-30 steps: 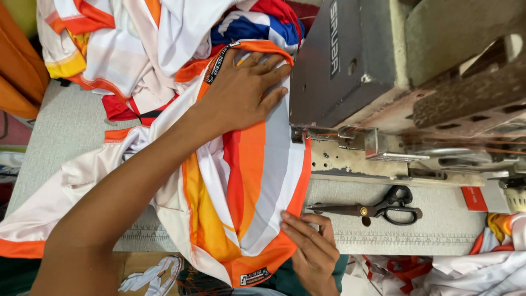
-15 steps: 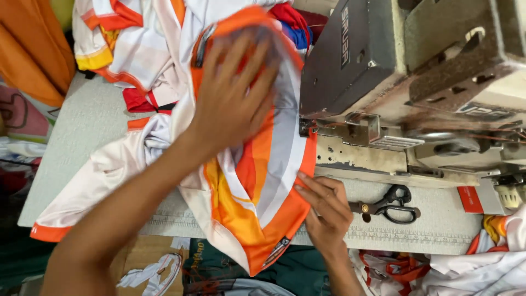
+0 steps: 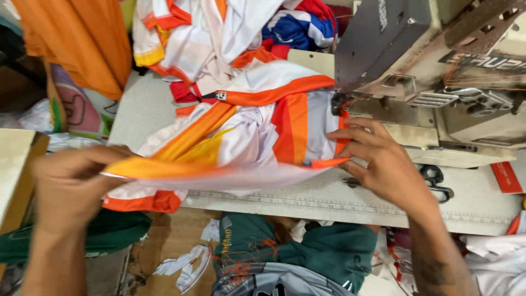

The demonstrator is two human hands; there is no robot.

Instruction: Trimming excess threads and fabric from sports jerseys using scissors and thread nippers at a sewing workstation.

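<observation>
The orange-and-white garment stretches crosswise between both hands. The left hand pinches its left edge; the right hand pinches the hem beside the sewing machine.

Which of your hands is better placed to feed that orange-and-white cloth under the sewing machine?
Probably the right hand: it pinches the garment beside the sewing machine. The left hand holds the far edge.
</observation>
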